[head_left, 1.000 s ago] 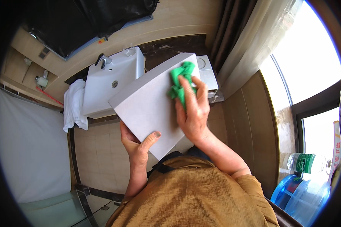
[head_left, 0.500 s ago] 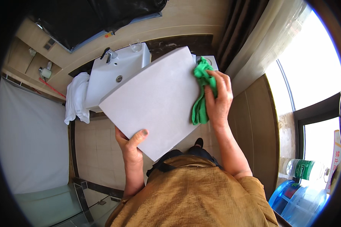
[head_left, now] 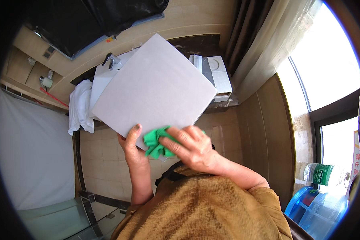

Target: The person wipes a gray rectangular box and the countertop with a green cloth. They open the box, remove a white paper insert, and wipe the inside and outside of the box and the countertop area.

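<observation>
A pale grey, flat square-faced box or panel (head_left: 156, 88) is held up in front of me, one corner pointing away over the sink. My left hand (head_left: 133, 149) grips its near left edge, thumb on the top face and the fingers hidden underneath. Bunched under my right hand (head_left: 192, 149) is a green cloth (head_left: 158, 140), pressed against the panel's near corner. The right fingers are bent over the cloth, close beside the left thumb.
Behind the panel is a white sink (head_left: 102, 82) with a dark-handled faucet (head_left: 111, 61). A white towel (head_left: 81, 106) hangs at its left. A white-and-grey box (head_left: 218, 76) sits on the dark counter. Water bottles (head_left: 324, 175) stand by the window at right.
My right hand has brought the green cloth from the panel's far right edge to its near corner. The panel has turned and lies flatter, revealing the white-and-grey box.
</observation>
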The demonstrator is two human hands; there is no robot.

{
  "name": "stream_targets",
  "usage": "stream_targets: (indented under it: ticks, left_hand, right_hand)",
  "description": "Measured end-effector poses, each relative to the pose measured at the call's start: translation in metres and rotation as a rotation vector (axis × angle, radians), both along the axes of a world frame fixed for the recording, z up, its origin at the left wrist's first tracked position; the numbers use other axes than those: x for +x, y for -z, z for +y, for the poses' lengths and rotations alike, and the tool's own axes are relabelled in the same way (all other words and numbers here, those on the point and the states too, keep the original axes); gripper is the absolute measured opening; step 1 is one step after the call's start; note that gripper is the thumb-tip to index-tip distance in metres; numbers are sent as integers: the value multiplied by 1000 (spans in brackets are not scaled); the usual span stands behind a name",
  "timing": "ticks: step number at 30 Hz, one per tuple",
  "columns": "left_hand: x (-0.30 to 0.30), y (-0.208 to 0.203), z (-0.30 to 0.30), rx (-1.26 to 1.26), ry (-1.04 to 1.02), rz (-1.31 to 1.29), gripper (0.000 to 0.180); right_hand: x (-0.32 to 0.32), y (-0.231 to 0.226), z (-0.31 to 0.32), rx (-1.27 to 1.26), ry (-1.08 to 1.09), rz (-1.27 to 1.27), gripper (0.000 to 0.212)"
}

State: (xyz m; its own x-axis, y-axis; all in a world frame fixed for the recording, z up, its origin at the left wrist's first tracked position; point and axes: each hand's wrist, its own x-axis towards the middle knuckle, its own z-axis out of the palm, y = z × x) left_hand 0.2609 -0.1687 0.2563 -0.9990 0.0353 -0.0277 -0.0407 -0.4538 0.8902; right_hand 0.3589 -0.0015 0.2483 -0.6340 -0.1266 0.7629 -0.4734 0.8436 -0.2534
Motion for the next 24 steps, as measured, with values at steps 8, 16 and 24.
stream_targets:
  ticks: [8, 16, 24]
  left_hand:
    - [-2, 15, -25, 72, 42, -56, 66]
    - [-17, 44, -49, 196, 169, -167, 69]
    - [-12, 59, -39, 253, 222, -162, 68]
  right_hand:
    - [-21, 0, 67, -280, 386, 74, 51]
    - [-1, -15, 85, -1033, 40, -162, 33]
    - [36, -67, 77, -507, -249, -42, 46]
